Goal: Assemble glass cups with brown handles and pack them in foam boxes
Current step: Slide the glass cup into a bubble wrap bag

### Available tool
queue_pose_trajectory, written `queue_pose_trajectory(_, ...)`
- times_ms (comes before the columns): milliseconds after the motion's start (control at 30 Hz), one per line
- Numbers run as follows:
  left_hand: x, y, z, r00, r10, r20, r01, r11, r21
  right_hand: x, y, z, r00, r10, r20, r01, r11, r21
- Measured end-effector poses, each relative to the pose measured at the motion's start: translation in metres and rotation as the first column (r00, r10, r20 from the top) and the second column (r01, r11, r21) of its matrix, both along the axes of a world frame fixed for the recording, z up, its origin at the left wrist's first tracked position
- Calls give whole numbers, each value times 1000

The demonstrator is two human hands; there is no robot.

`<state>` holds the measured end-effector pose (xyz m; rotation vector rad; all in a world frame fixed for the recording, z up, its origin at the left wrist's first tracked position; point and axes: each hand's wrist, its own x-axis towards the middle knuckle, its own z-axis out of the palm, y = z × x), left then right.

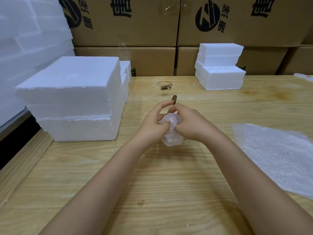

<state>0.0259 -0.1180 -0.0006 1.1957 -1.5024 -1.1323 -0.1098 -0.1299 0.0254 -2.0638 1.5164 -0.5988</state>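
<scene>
A glass cup wrapped in bubble wrap (171,134) is held between both hands above the middle of the wooden table (152,184). Its brown handle (174,99) sticks out past my fingers on the far side. My left hand (153,122) grips the wrapped cup from the left, thumb pressed into the wrap. My right hand (189,123) clasps it from the right. A second clear glass cup with a brown handle (165,87) stands on the table just behind the hands.
Stacked white foam boxes (74,99) stand at the left, and a smaller foam stack (220,67) at the back right. Sheets of bubble wrap (277,156) lie at the right. Cardboard cartons (135,22) wall off the back.
</scene>
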Motion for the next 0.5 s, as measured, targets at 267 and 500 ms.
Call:
queue_pose_trajectory(267, -2, 1, -2, 944, 328, -34, -329, 943, -52, 6, 7, -2, 977, 191, 91, -201, 972, 119)
queue_pose_trajectory(500, -6, 2, -6, 945, 325, -35, -327, 942, -75, 9, 0, -17, 975, -90, 204, 65, 990, 126)
